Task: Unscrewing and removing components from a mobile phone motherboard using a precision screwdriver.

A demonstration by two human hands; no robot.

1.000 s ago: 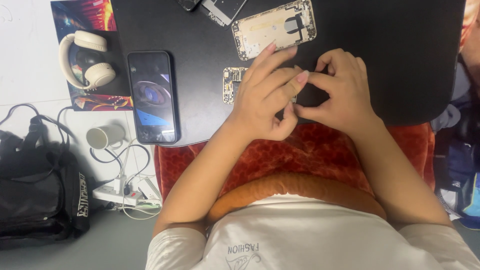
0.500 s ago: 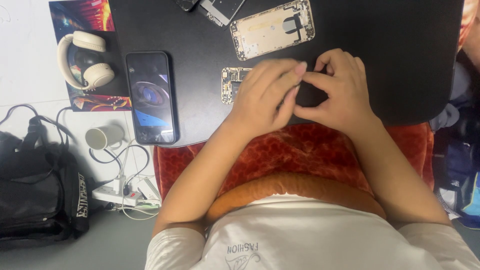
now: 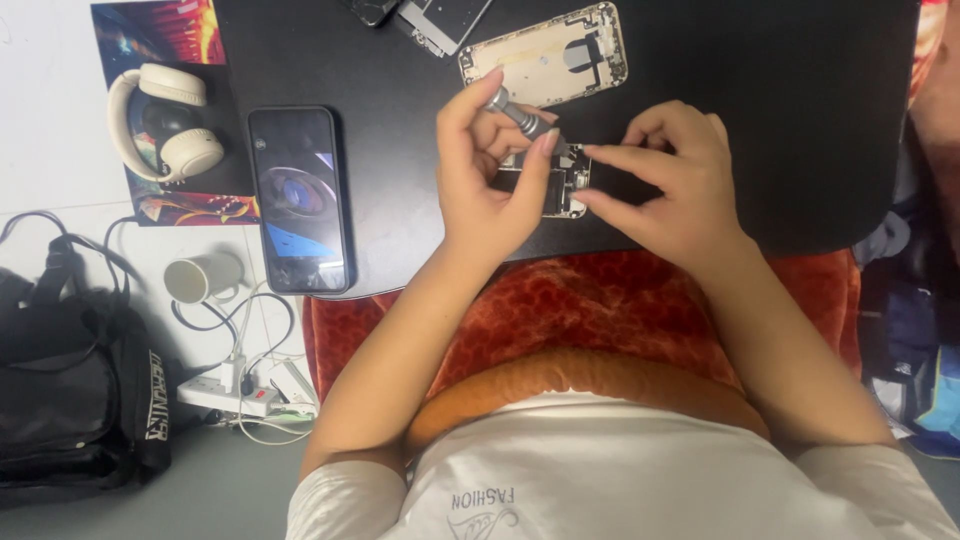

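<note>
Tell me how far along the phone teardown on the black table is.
Done: a bare phone shell lies stripped at the far edge, with more removed parts beside it. In hand: the left hand grips a small metal screwdriver, tip down on a small phone part that the right hand steadies. Left: that part is not yet set aside. An intact phone lies untouched.

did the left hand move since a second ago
Yes. The left hand has lifted off the right hand and drawn back toward the intact phone, now gripping a small screwdriver over the circuit board.
</note>
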